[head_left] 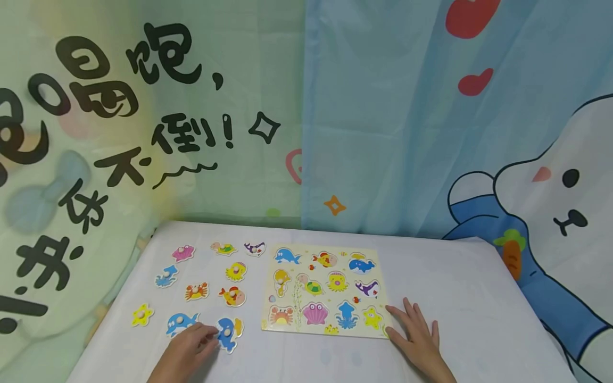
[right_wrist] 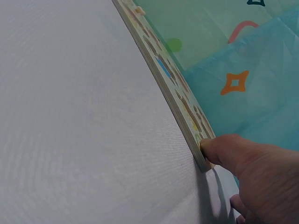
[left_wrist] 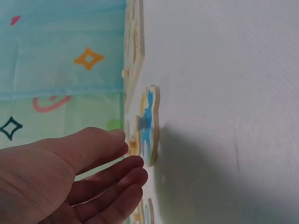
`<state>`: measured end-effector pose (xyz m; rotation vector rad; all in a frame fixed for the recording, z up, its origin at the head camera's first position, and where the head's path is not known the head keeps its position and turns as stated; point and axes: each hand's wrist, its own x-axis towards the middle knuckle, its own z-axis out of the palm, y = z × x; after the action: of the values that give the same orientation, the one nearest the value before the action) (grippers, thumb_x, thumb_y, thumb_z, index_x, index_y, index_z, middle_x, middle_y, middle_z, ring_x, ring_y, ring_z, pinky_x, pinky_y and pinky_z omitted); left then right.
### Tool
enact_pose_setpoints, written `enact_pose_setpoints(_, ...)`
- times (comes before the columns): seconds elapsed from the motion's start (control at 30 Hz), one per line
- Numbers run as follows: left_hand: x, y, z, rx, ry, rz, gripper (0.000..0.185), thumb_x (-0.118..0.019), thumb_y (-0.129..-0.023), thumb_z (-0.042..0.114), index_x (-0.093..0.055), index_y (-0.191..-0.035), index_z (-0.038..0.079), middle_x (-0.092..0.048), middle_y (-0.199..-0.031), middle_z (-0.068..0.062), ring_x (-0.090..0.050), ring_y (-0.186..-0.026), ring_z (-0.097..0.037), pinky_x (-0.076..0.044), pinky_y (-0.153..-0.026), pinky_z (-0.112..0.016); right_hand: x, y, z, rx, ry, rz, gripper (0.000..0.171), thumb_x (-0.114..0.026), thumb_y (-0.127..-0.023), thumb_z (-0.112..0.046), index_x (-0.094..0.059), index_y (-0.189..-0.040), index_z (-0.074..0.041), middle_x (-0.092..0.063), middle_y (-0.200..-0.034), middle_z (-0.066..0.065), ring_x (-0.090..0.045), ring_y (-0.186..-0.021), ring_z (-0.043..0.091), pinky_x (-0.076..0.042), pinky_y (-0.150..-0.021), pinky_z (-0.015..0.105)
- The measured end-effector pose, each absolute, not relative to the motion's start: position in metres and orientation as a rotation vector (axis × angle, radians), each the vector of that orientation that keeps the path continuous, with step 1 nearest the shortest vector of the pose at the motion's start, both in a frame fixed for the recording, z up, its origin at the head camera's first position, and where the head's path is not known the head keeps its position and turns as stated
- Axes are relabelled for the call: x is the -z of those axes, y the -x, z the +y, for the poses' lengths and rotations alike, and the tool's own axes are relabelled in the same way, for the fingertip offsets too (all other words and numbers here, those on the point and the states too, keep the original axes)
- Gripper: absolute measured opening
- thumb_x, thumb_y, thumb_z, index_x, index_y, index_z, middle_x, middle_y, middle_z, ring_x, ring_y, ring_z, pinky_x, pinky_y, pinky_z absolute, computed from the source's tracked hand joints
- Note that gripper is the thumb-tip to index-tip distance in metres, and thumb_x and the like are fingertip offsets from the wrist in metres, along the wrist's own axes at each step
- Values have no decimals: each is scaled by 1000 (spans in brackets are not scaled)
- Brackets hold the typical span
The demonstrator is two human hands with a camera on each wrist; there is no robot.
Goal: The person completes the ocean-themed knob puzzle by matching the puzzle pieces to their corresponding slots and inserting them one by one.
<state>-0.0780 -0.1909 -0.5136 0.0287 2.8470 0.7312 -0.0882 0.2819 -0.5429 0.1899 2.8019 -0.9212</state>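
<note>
Left hand: the left hand [head_left: 188,344] lies at the near left of the table [head_left: 479,298], fingers loosely extended toward the blue whale piece [head_left: 228,333] — the fingertips [left_wrist: 135,164] are at its knob, though whether they pinch it I cannot tell.
Whale piece: flat on the white cloth, just left of the puzzle board [head_left: 326,289], nearest the board's lower left corner.
Right hand: the right hand [head_left: 415,333] rests flat with fingers spread, thumb [right_wrist: 219,148] pressed against the board's near right corner.
Board: a pale wooden tray printed with sea animals — crab, shell, squid, starfish along its near row.
Loose pieces: a blue dolphin piece [head_left: 180,322], yellow starfish piece [head_left: 142,314] and red crab piece [head_left: 197,291] lie left of the board.
</note>
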Motion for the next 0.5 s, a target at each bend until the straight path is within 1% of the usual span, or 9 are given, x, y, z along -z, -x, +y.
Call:
enact_pose_setpoints(0.13,513,80,-187,-719,-38,2841,23,-75,-83,19,-71,-104,13,-65,-87,8,-55,-76,-7,-56,-80,-34,543,90,281,919,-188,2799,60,-61,-89,-48,-49,-139,-17,-10,-159,29,0,-145,52,14,-104,75)
enact_pose_setpoints(0.23,514,82,-185,-698,-67,2846,25,-75,-83,21,-71,-106,15,-63,-86,9,-53,-75,-7,-56,-81,-34,542,92,280,899,-215,2777,60,-61,-89,-47,-48,-140,-17,-8,-159,27,3,-146,50,17,-104,74)
enact_pose_setpoints(0.37,516,84,-182,-655,-152,2871,25,-75,-83,21,-71,-107,16,-59,-83,10,-49,-72,-4,-54,-75,-28,540,93,279,878,-245,2757,60,-61,-90,-45,-48,-140,-17,-6,-160,26,5,-146,49,19,-105,72)
enact_pose_setpoints(0.5,516,86,-181,-654,-244,2888,22,-74,-83,20,-72,-105,16,-57,-81,11,-45,-68,-1,-48,-66,-21,541,92,279,887,-250,2760,60,-62,-89,-46,-49,-139,-16,-8,-160,27,4,-146,50,18,-104,74)
